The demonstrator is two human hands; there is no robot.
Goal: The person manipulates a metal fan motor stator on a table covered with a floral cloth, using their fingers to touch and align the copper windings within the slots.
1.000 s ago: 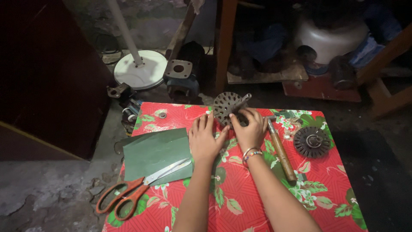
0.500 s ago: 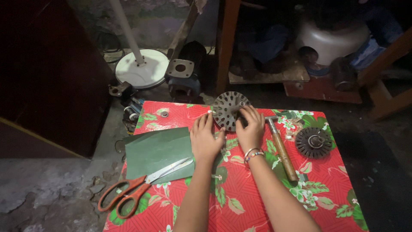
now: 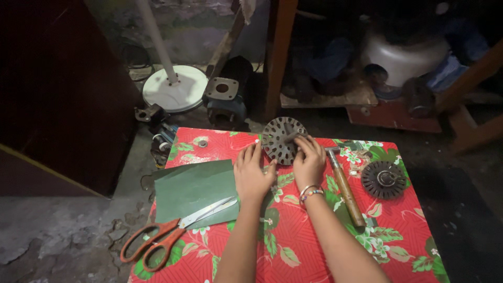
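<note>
Standing over a low table (image 3: 293, 251) draped in a red cloth printed with green leaves and pale flowers, the person works in a dim, cluttered room with a rough grey concrete floor (image 3: 57, 236) around it. Both hands are at the far edge of the table. The right hand (image 3: 310, 161) is closed on a round, slotted metal disc (image 3: 277, 140) (dark, with a ring of holes and teeth, tilted up on its edge), fingers curled against its right side and short shaft. The left hand (image 3: 252, 175) lies flat and spread on the cloth just beside the disc's lower left, gripping nothing. A beaded bracelet (image 3: 309, 192) circles the right wrist.

Left of the hands rests a sheet of dull green paper (image 3: 191, 188), and orange-handled scissors (image 3: 167, 236) lie with their blades across its lower corner. Right of the hands lies a hammer (image 3: 345, 186) with a worn wooden handle, and beyond it a second dark toothed disc (image 3: 384, 180), flat on the cloth.

Behind the table stand a white round fan base with its pole (image 3: 175, 89), a dark metal motor housing (image 3: 225, 99) and a wooden post (image 3: 277, 57).
</note>
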